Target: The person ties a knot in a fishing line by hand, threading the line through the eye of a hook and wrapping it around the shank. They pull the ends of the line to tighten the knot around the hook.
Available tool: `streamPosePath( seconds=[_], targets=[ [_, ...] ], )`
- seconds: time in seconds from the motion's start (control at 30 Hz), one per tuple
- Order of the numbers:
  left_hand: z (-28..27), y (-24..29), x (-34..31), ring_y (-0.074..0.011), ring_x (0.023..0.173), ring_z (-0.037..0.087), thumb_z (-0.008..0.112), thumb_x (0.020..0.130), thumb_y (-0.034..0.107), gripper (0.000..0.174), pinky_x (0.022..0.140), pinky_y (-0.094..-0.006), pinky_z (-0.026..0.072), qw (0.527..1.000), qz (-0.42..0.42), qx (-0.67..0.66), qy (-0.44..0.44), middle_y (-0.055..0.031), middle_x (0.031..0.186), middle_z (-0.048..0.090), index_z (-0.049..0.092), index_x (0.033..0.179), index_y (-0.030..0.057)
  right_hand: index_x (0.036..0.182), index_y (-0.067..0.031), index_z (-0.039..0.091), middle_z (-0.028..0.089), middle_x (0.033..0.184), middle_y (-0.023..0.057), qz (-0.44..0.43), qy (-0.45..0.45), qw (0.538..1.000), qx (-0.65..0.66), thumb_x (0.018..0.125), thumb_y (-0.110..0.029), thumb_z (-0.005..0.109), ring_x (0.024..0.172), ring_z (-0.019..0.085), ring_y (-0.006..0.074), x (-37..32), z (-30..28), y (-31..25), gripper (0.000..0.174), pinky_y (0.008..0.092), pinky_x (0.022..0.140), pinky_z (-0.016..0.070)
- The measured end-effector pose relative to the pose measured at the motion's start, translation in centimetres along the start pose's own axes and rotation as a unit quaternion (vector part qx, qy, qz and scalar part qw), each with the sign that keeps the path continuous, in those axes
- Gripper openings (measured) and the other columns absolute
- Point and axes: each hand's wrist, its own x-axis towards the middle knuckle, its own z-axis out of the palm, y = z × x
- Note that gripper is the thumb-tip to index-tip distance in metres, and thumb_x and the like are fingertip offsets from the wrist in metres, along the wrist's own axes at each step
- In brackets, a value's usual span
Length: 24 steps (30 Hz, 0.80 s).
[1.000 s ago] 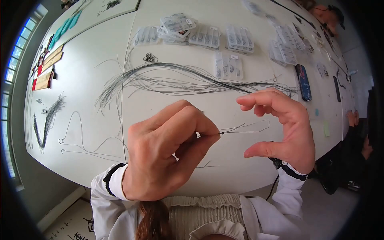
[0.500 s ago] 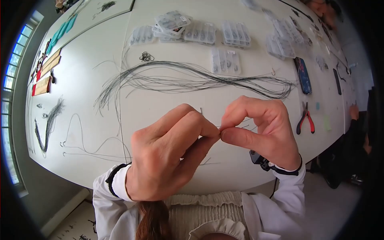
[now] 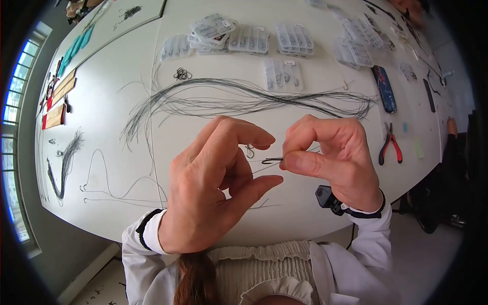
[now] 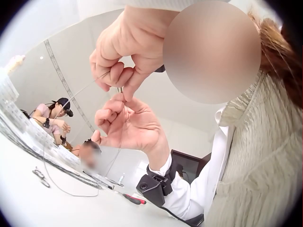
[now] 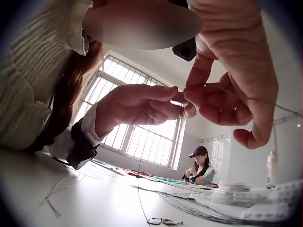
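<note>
In the head view my right hand (image 3: 330, 160) pinches a small dark fish hook (image 3: 272, 160) between thumb and index fingertip, its bend pointing left. My left hand (image 3: 213, 185) is just left of it, thumb and index finger spread apart around the hook, the other fingers loosely bent. Thin line (image 3: 258, 169) stretches between the two hands. A long loop of line (image 4: 71, 98) sweeps out from the fingers in the left wrist view. Beneath the hands, loose hooks (image 3: 249, 151) lie on the white table; the right wrist view shows loose hooks (image 5: 163, 221) too.
A long bundle of dark line (image 3: 218, 91) crosses the table beyond my hands. Behind it stand clear hook boxes (image 3: 282, 74). Red-handled pliers (image 3: 390, 145) and a dark blue case (image 3: 384, 89) lie to the right. Hooked lines (image 3: 119, 193) lie at left.
My right hand has come in from the right and pinches the hook. My left thumb and index finger, earlier pinched together on it, have parted. The pliers have come into view.
</note>
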Motion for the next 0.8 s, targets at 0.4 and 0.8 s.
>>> streamPosePath(
  seconds=[0.4,0.8],
  targets=[
    [-0.34,-0.45,0.19,-0.0052,0.054,0.05,0.072,0.064,-0.007,0.016,0.047,-0.0191,0.036,0.996,0.049,0.071,-0.026,-0.0064,0.075,0.062,0.061,0.074,-0.0012,0.065,0.0002,0.061,0.06,0.067,0.0051,0.004,0.001,0.998,-0.059,0.067,0.001,0.065,0.071,0.052,0.0135,-0.17,0.31,-0.43,0.004,0.027,0.068,0.0382],
    [-0.78,-0.32,0.23,-0.0085,0.057,0.05,0.066,0.066,-0.011,0.012,0.049,-0.0214,0.0366,0.996,0.063,0.061,-0.004,-0.0049,0.066,0.055,0.06,0.071,-0.0013,0.074,0.0,0.066,0.063,0.068,0.0032,0.042,-0.041,0.997,-0.058,0.071,-0.014,0.073,0.073,0.057,0.0114,0.14,0.07,-0.82,0.016,0.0251,0.067,0.0436]
  ],
)
